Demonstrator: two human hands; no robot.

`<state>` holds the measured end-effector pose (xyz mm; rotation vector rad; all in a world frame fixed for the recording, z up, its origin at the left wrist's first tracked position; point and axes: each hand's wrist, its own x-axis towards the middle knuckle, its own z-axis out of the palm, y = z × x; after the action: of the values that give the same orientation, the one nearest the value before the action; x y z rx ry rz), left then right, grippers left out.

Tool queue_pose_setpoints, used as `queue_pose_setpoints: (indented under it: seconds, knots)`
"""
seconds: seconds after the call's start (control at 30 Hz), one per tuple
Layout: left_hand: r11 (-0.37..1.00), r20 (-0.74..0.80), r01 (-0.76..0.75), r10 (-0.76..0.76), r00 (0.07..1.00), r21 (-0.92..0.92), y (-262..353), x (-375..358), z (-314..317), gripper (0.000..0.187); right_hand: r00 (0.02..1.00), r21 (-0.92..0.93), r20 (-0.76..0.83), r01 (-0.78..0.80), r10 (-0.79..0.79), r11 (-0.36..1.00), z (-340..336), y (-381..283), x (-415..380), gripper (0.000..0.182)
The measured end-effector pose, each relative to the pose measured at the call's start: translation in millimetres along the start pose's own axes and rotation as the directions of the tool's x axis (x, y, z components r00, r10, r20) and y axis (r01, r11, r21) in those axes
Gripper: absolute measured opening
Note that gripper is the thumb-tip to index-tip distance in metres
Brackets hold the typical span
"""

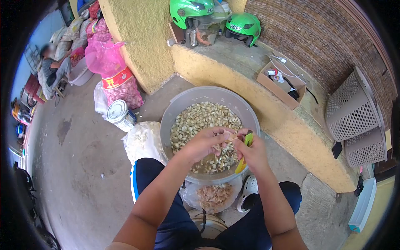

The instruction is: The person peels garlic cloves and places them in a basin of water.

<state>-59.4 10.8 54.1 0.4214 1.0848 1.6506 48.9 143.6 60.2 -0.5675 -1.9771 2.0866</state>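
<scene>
Head cam view, looking down at a big round grey plastic tub [251,109] loaded with small whitish-tan cloves [189,123], garlic by the look of it. Left hand [207,143] has its fingers curled in, pinching a small pale pinkish papery piece [228,138] right over the tub. Right hand [252,151] comes in from the other side, thumb and fingertips up against that same piece, and it's also gripping a slim bright green-and-yellow tool [248,139], yellow end pointing down toward the tub's near rim. Can't make out the blade, if that's what it is.

Just below the tub, between the knees, sits a clear plastic bag of brownish papery skins [214,195], with a white holey clog [249,192] beside it. Left of the tub there's a clear bag stuffed with white bits [144,141], a white-and-blue round tin [121,115] and a bright pink mesh sack [124,95]. Way off left, another person [54,68] sits near a pale oval basin [83,75].
</scene>
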Motion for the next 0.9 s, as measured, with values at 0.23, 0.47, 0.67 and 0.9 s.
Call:
queue_pose_setpoints:
  seconds: [0.23, 0.47, 0.67, 0.9]
  knots:
    - [0.998, -0.041, -0.013, 0.01, 0.999, -0.065, -2.1, 0.9, -2.2, 0.028, 0.993, 0.036, 0.112, -0.042, 0.038, 0.998, -5.8, 5.1, -2.5, 0.019]
    - [0.995, 0.082, 0.007, 0.001, 0.997, -0.099, -7.4, 2.5, -4.7, 0.028, 0.978, -0.061, 0.205, -0.012, 0.025, 0.998, -10.6, -2.8, -9.5, 0.028]
    - [0.996, 0.173, 0.085, -0.078, 0.982, -0.031, -14.0, 4.9, -9.2, 0.034, 0.983, -0.361, 0.151, 0.157, -0.109, 0.919, -7.1, -4.0, -13.1, 0.042]
    - [0.994, 0.16, 0.072, -0.058, 0.985, -0.087, -13.4, 1.5, -2.0, 0.034, 0.979, -0.388, 0.165, 0.179, -0.123, 0.904, -5.4, -1.1, -14.4, 0.039]
